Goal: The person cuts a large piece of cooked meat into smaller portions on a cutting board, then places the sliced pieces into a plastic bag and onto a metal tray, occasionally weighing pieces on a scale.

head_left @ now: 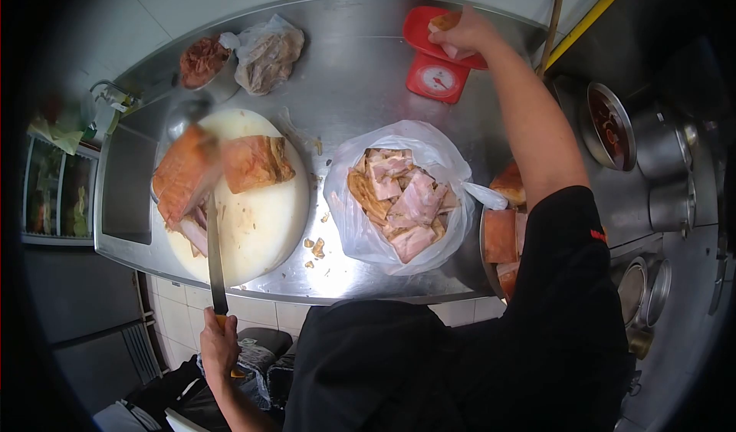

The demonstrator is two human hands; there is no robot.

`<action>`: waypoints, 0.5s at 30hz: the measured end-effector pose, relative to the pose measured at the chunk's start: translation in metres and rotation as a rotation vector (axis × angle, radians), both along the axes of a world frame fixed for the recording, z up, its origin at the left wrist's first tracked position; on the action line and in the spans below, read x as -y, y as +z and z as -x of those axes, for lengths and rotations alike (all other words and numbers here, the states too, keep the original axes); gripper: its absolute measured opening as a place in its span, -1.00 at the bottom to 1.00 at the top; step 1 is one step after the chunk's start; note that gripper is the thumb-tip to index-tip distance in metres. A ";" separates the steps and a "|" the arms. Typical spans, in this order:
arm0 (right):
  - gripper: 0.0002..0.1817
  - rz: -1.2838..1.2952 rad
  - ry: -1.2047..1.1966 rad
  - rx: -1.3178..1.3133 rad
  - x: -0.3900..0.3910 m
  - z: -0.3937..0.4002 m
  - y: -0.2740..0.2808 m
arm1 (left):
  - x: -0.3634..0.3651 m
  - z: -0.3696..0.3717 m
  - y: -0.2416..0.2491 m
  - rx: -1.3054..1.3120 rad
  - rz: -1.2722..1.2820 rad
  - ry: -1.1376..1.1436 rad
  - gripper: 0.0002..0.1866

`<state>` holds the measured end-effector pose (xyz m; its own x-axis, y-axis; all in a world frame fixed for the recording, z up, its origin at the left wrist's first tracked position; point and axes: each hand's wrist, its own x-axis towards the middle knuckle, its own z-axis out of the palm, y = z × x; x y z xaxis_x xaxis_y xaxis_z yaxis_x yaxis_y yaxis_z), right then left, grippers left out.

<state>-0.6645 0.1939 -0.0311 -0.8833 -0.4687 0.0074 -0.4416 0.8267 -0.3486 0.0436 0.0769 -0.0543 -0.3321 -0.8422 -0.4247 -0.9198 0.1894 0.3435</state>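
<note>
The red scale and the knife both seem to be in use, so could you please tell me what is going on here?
The person's right hand holds a piece of meat at the pan of the red scale. Their left hand grips a long knife, its blade over the round white board, at a large chunk of meat. Another chunk lies on the board, and cut pieces sit in an open plastic bag on the steel counter.
</note>
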 end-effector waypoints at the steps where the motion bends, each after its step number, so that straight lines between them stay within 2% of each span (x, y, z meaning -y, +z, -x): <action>1: 0.16 0.004 0.003 0.008 -0.001 -0.001 0.002 | -0.001 0.001 0.001 0.000 -0.007 0.007 -0.65; 6: 0.16 -0.024 0.000 -0.052 0.001 0.005 0.003 | -0.001 -0.006 -0.007 0.013 0.042 -0.017 -0.59; 15: 0.10 0.103 0.006 0.049 0.001 0.007 -0.004 | -0.002 -0.008 -0.005 -0.010 -0.008 0.020 -0.62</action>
<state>-0.6720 0.1931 -0.0351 -0.8811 -0.4727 0.0126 -0.4264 0.7827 -0.4533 0.0512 0.0789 -0.0596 -0.3198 -0.8454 -0.4277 -0.9198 0.1686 0.3544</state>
